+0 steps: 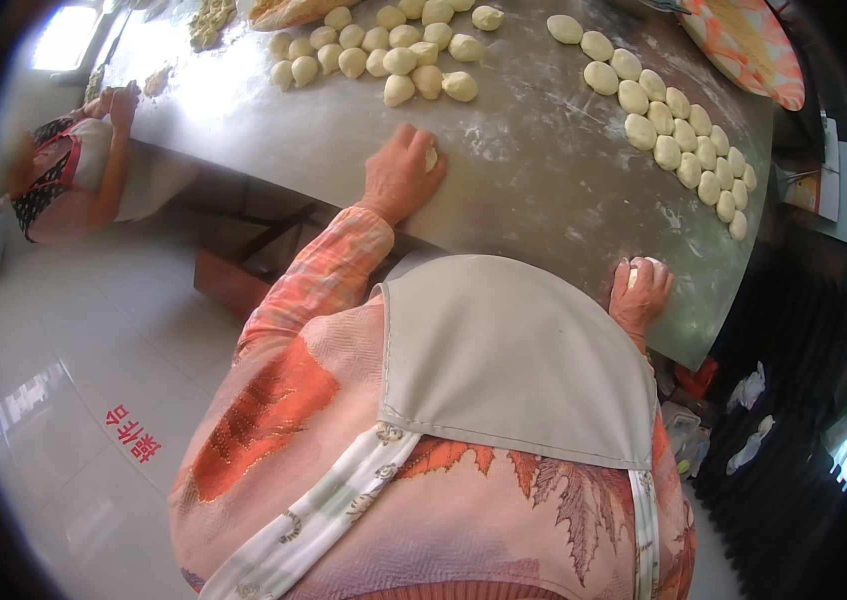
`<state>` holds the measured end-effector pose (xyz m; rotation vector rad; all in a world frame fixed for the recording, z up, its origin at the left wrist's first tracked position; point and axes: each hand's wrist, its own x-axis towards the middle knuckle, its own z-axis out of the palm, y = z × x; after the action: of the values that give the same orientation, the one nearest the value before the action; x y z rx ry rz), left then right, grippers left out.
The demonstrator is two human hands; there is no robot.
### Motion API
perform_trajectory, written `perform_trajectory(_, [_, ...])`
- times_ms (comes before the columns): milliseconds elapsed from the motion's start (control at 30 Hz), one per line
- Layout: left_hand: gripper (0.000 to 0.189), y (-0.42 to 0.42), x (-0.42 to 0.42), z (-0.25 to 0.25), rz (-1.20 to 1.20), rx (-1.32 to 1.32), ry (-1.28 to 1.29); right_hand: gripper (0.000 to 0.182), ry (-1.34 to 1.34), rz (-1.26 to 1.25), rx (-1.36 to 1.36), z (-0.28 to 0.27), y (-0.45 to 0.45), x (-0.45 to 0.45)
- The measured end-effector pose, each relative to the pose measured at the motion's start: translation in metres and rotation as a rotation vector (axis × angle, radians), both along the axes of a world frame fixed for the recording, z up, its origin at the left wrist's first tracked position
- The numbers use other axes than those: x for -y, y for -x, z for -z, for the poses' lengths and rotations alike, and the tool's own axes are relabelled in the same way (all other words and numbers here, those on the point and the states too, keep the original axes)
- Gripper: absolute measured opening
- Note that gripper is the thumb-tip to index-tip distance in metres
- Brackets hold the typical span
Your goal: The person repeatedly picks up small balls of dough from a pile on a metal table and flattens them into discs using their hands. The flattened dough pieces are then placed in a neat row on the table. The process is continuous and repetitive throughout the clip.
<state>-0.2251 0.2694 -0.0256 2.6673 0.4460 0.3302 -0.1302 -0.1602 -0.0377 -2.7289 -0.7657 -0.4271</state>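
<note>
My left hand [401,174] is on the metal worktable [536,202], its fingers curled around a dough ball [431,159] that shows only partly between thumb and fingers. At the table's near right edge, my right hand [639,294] cups another pale dough piece [632,278], mostly hidden by the fingers. Beyond my left hand, several rounded dough balls [398,61] sit in a loose cluster. Flattened dough rounds [666,152] lie in slanting rows on the right side, farther from me than my right hand.
Patches of flour [487,139] mark the tabletop. A red-and-white patterned tray [787,75] stands at the far right corner. At the table's left end is another person [70,165] in an apron, hands together over the edge. More dough [211,22] lies at the far left.
</note>
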Motion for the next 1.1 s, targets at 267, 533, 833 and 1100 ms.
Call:
perform_trajectory(267, [0.06,-0.002,0.006,-0.04,0.102,0.014,-0.131,0.063,-0.048,-0.065,-0.053,-0.031,0.002,-0.013])
perform_trajectory(533, [0.08,-0.014,0.01,-0.01,0.15,-0.152,-0.331,0.084,0.353,0.033,-0.212,-0.026,0.0,-0.022])
perform_trajectory(833, [0.073,-0.013,0.003,-0.009,0.118,-0.002,-0.02,0.077,0.306,0.031,-0.245,-0.021,-0.001,-0.016])
perform_trajectory(1100, [0.055,0.011,-0.044,-0.047,-0.305,-0.199,0.639,0.052,0.008,0.065,-0.382,-0.034,-0.016,0.037])
